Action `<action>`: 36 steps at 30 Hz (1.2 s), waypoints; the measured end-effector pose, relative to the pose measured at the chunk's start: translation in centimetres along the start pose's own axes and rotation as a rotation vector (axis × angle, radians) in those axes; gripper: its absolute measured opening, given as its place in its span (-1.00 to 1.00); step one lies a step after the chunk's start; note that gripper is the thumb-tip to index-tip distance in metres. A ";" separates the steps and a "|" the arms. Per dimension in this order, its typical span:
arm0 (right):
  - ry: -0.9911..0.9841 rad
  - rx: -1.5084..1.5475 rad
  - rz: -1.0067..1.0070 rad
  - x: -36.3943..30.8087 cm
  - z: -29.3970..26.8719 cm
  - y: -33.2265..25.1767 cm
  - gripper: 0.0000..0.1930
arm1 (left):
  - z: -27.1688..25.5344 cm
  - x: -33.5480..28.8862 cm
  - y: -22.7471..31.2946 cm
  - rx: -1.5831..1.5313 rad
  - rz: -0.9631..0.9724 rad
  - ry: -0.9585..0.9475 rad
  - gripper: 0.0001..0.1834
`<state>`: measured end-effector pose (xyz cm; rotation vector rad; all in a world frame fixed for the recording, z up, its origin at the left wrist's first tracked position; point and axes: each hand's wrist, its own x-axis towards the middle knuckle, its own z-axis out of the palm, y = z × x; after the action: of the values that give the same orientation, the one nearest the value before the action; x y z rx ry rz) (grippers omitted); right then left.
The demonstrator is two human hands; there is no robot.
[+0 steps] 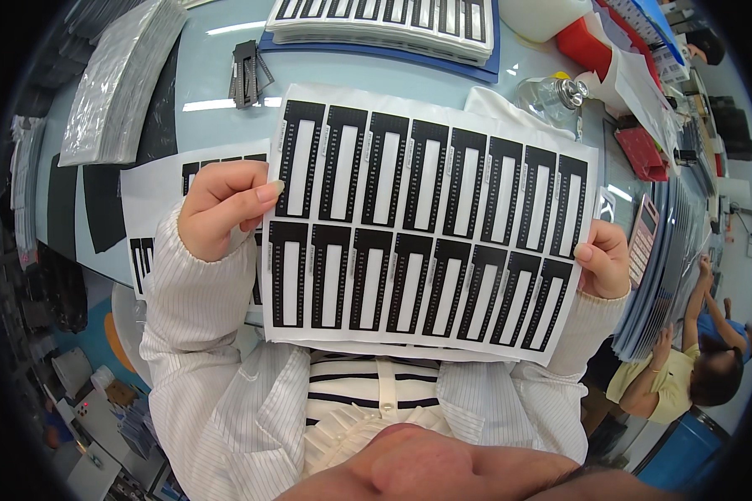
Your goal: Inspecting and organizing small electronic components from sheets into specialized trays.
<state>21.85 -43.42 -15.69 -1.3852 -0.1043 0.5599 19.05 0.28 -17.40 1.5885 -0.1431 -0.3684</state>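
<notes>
A white sheet (418,230) bearing two rows of black rectangular frame-shaped pieces is held up before me, slightly tilted. My left hand (226,204) pinches its left edge between thumb and fingers. At the opposite edge, my right hand (603,257) grips it the same way, thumb on the front. Behind my left hand, another printed sheet (154,188) lies on the table, partly covered. Farther back, a stack of similar sheets (384,37) rests on a blue board (468,68). A few loose black strips (246,75) lie left of that stack.
Plastic-wrapped stacks (121,92) stand at the back left. A glass bottle with a metal top (551,93) and a red bin (583,46) are at the back right. A pink calculator (643,238) sits near my right hand. Other people (677,384) work at the right.
</notes>
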 end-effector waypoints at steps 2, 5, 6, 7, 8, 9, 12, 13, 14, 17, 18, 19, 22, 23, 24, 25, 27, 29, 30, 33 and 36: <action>0.012 -0.008 -0.006 0.0 0.0 0.1 -0.76 | 0.1 -0.1 0.1 -0.006 -0.013 0.020 -0.64; 0.024 0.004 -0.022 0.0 0.0 0.4 -0.76 | 0.1 -0.1 0.2 -0.019 -0.019 0.008 -0.64; 0.027 0.009 -0.030 0.0 0.0 0.5 -0.75 | 0.1 -0.1 0.2 -0.011 -0.039 0.014 -0.65; 0.030 0.009 -0.031 0.0 -0.1 0.5 -0.76 | 0.1 -0.1 0.2 -0.008 -0.050 0.017 -0.65; 0.032 0.010 -0.032 -0.1 -0.1 0.6 -0.76 | 0.1 -0.1 0.2 -0.009 -0.050 0.016 -0.65; 0.035 0.011 -0.033 -0.1 -0.1 0.6 -0.76 | 0.1 -0.1 0.2 -0.008 -0.065 0.017 -0.65; 0.033 0.015 -0.038 0.0 -0.2 0.6 -0.76 | 0.1 -0.1 0.1 -0.018 -0.074 0.008 -0.65; 0.030 0.016 -0.038 0.0 -0.2 0.6 -0.76 | 0.1 -0.1 0.1 -0.021 -0.074 0.006 -0.65; 0.028 0.016 -0.038 -0.1 -0.2 0.6 -0.76 | 0.0 -0.1 0.0 -0.028 -0.061 0.000 -0.65; 0.030 0.013 -0.036 -0.2 -0.4 0.7 -0.75 | -0.1 -0.1 0.0 -0.037 -0.072 -0.019 -0.65; 0.032 0.011 -0.035 -0.2 -0.5 0.7 -0.75 | -0.2 -0.1 0.0 -0.034 -0.064 -0.025 -0.65; 0.018 0.020 -0.015 -0.2 -0.7 0.7 -0.78 | -0.2 -0.1 0.0 -0.031 -0.057 -0.032 -0.65; -0.017 0.040 0.027 -0.3 -1.2 0.3 -0.82 | -0.2 0.0 -0.2 -0.040 -0.026 -0.039 -0.65; -0.024 0.043 0.029 -0.3 -1.3 0.3 -0.82 | -0.1 0.0 -0.2 -0.045 -0.015 -0.039 -0.66; -0.049 0.076 0.030 -0.3 -1.2 0.3 -0.82 | -0.1 0.0 -0.3 -0.042 -0.012 -0.037 -0.66; -0.019 0.034 0.001 -0.2 -1.1 0.4 -0.80 | -0.1 0.0 -0.3 -0.039 -0.009 -0.036 -0.66; 0.006 0.010 -0.058 -0.2 -0.7 0.8 -0.75 | -0.2 0.0 -0.3 -0.033 -0.008 -0.033 -0.66; 0.008 0.012 -0.058 -0.1 -0.5 0.7 -0.75 | -0.2 0.0 -0.2 -0.028 0.001 -0.037 -0.65; 0.009 0.013 -0.058 -0.1 -0.5 0.7 -0.76 | -0.2 0.0 -0.2 -0.022 -0.011 -0.031 -0.65; 0.010 0.007 -0.054 -0.3 -0.7 0.6 -0.76 | -0.1 0.0 -0.2 -0.021 -0.009 -0.030 -0.65; -0.047 0.037 -0.009 -0.3 -1.3 0.5 -0.82 | -0.1 0.0 -0.1 -0.028 -0.011 -0.030 -0.65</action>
<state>21.95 -44.67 -16.35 -1.3357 -0.1373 0.5841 19.06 0.38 -17.51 1.5574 -0.1517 -0.4008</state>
